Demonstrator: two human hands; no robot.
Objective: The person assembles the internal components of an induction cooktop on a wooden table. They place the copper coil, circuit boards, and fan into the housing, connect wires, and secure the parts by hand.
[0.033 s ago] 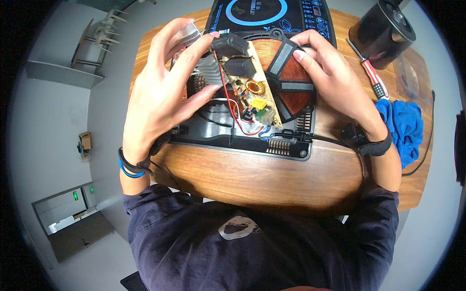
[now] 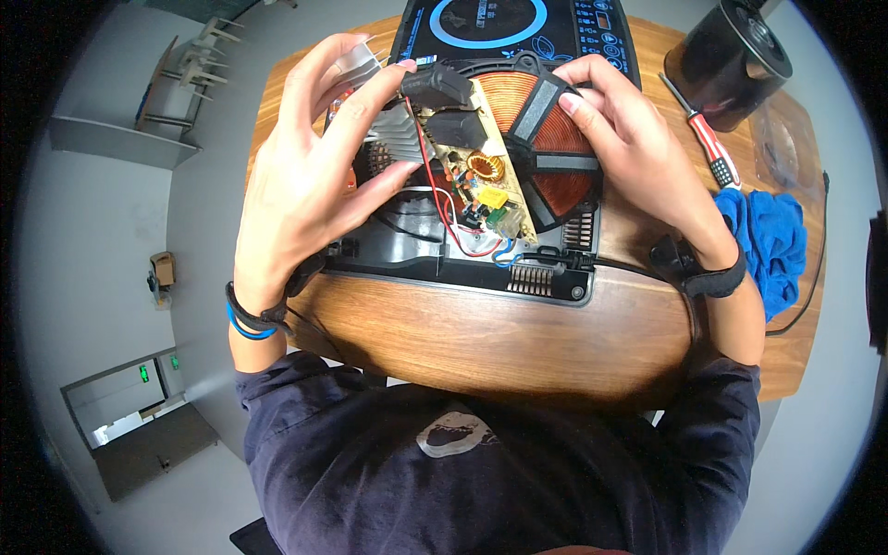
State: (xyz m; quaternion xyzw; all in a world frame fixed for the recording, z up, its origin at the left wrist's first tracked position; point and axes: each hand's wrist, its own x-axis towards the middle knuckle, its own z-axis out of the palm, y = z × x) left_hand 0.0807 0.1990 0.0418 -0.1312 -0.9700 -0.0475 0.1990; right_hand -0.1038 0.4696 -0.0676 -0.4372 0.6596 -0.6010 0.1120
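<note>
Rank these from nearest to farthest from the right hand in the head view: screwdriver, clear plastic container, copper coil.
1. Copper coil: touching the right hand, on its left.
2. Screwdriver: right of the hand.
3. Clear plastic container: farther right.

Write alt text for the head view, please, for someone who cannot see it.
A person's left hand holds a circuit board with metal fins, the right hand a copper coil, over an open housing on a wooden table. Behind is a black cooktop panel; at right, a red-handled screwdriver and blue cloth.
</note>
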